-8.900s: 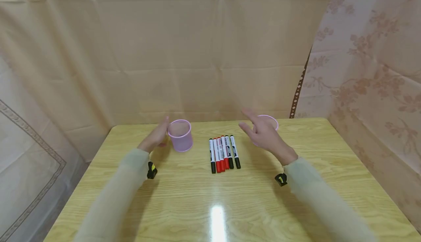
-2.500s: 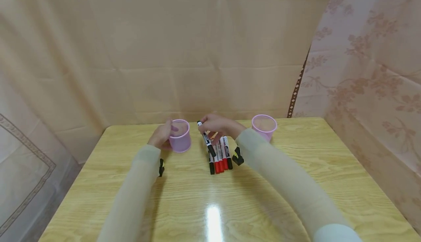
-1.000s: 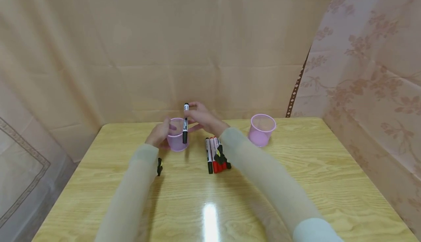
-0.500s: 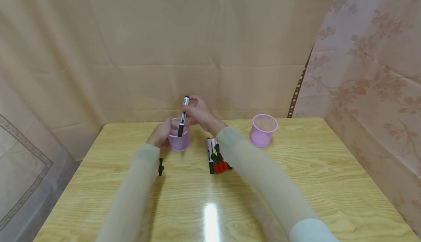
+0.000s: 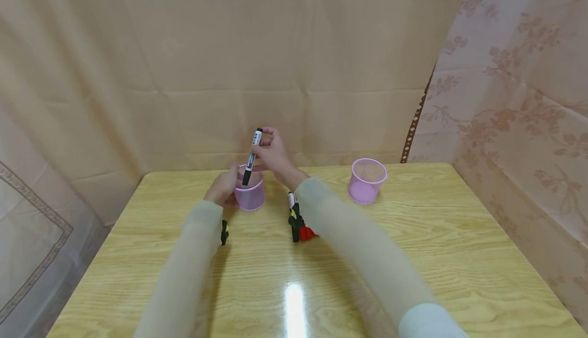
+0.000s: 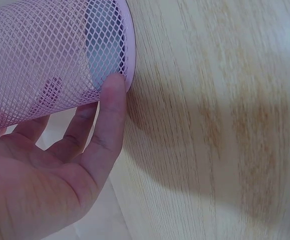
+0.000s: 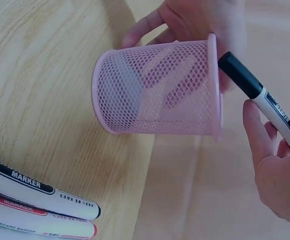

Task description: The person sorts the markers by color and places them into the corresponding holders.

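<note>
A pink mesh pen holder (image 5: 250,198) stands upright at the back left of the table. My left hand (image 5: 223,187) holds it from its left side; in the left wrist view fingers (image 6: 109,115) lie along the mesh near the base. Between the thumb and fingers of my right hand (image 5: 275,157) is a black whiteboard marker (image 5: 252,155), tilted with its black cap down at the holder's mouth. The right wrist view shows the marker's cap (image 7: 240,75) at the rim. More markers (image 7: 34,185), black and red, lie side by side on the table, partly hidden by my right sleeve.
A second pink mesh holder (image 5: 366,187) stands upright at the back right. The wooden table (image 5: 257,276) ends at a beige cloth (image 5: 298,72) behind, with a floral cloth (image 5: 528,98) on the right.
My right hand took a black marker from the row, carried it left to the left holder, and raised and tilted it over the mouth. My left hand has stayed at that holder.
</note>
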Demonstrator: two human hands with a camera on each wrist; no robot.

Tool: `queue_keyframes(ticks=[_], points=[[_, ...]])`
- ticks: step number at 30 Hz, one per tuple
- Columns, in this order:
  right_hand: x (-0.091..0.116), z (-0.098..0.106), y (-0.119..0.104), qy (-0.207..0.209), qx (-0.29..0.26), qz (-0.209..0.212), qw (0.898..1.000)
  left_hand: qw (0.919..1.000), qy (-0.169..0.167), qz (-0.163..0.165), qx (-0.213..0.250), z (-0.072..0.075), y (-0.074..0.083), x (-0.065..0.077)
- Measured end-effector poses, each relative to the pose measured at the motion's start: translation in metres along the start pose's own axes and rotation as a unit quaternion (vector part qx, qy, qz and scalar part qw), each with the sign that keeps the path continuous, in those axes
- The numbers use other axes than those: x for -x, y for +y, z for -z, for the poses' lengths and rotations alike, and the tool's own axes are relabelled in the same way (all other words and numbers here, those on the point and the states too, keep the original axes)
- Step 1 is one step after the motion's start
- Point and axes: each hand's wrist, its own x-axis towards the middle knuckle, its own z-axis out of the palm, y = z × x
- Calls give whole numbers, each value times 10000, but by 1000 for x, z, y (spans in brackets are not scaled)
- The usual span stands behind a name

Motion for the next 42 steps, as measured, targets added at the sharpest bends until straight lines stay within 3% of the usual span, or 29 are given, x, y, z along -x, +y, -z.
queue_keyframes(ticks=[10, 26, 42], points=[[5, -4, 2, -268, 404, 364, 9982, 9998, -141, 87, -87, 1, 3, 1], [11, -5, 2, -290, 646, 376, 9968, 9997, -222, 114, -4, 0, 5, 5], [11, -7, 10, -313, 551, 188, 9978, 9997, -229, 114, -6, 0, 5, 6]])
